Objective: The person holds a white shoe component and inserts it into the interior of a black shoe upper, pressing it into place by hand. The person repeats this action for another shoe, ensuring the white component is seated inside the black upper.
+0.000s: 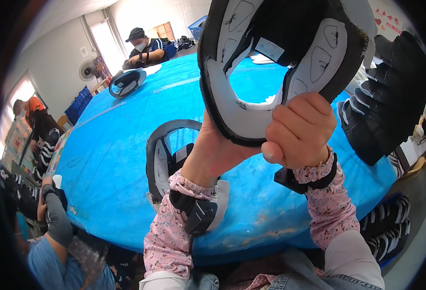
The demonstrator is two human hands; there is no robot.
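Note:
Up in front of me I hold an unfinished shoe upper, with its inner side facing me. It has a dark outer edge, pale grey-white lining with inked outlines, a small white label and a wide opening. My left hand grips its lower left edge from beneath, with the fingers hidden behind it. My right hand is closed around the lower right edge, knuckles toward me. A second shoe upper lies on the blue-covered table, partly hidden behind my left forearm.
At the right edge of the table stands a stack of black shoe uppers. Another upper sits at the far left, near a masked co-worker. A second person's arm reaches in at lower left. Striped shoes fill a crate at lower right.

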